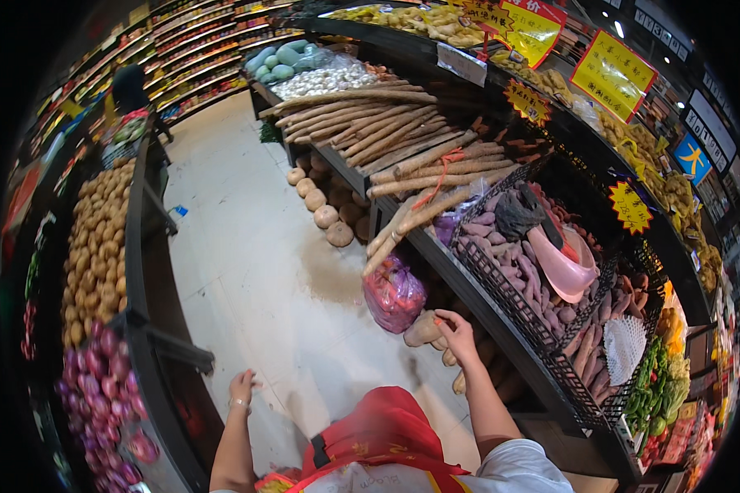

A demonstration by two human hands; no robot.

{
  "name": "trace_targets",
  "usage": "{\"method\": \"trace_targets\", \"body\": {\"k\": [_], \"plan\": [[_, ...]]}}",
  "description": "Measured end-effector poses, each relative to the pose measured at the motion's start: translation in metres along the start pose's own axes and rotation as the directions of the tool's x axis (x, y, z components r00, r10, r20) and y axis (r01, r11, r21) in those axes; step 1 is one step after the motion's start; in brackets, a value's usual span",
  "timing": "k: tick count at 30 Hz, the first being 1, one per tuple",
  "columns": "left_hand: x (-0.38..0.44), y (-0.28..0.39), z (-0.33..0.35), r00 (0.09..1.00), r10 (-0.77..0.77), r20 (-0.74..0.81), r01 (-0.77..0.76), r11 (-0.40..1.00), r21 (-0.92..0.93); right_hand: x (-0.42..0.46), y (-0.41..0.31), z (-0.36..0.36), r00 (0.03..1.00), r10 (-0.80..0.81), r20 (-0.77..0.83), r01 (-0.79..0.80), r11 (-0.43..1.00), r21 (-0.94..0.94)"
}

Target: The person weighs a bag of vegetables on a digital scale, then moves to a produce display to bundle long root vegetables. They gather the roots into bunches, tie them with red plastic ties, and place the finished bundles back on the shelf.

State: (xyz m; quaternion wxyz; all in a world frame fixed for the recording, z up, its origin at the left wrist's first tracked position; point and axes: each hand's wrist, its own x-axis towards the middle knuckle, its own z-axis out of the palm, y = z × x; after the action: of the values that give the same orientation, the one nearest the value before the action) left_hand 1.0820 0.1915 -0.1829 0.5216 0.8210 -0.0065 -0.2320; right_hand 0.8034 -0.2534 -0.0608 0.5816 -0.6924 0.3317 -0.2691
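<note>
My right hand reaches down beside the low front of the right-hand produce stand. Its fingertips overlap the end of a pale tan squash; whether they grip it is unclear. Touching or close to that squash is a purple plastic bag of reddish contents. Below the stand, more pale squashes are partly hidden by my forearm. My left hand hangs over the floor with loosely bent fingers and holds nothing. A band circles my left wrist. My red apron fills the bottom middle.
Long yam roots jut from the right stand. Purple sweet potatoes fill a black plastic crate, with a pink plastic scoop on top. Potatoes and red onions lie at left. A person stands farther off.
</note>
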Motion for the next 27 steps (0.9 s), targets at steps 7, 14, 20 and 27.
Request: {"method": "trace_targets", "body": {"k": [7,14,20,27], "plan": [[0.169,0.203,0.139,0.868,0.328,0.373,-0.311,0.944,-0.106,0.168,-0.023,0.025,0.985,0.046,-0.166,-0.018,0.986,0.168],[0.242,0.344,0.221,0.628,0.387,0.675,-0.317,0.92,-0.232,0.37,-0.016,0.034,0.895,-0.123,-0.429,0.14,0.99,0.008],[0.319,0.39,0.268,0.339,0.349,0.874,-0.272,0.925,-0.264,0.471,-0.064,0.072,0.812,-0.046,-0.581,-0.355,0.752,-0.556],[0.378,0.397,0.262,0.081,0.186,0.979,-0.172,0.97,-0.17,0.516,-0.089,0.086,0.715,0.179,-0.676,-0.627,0.593,-0.505]]}}
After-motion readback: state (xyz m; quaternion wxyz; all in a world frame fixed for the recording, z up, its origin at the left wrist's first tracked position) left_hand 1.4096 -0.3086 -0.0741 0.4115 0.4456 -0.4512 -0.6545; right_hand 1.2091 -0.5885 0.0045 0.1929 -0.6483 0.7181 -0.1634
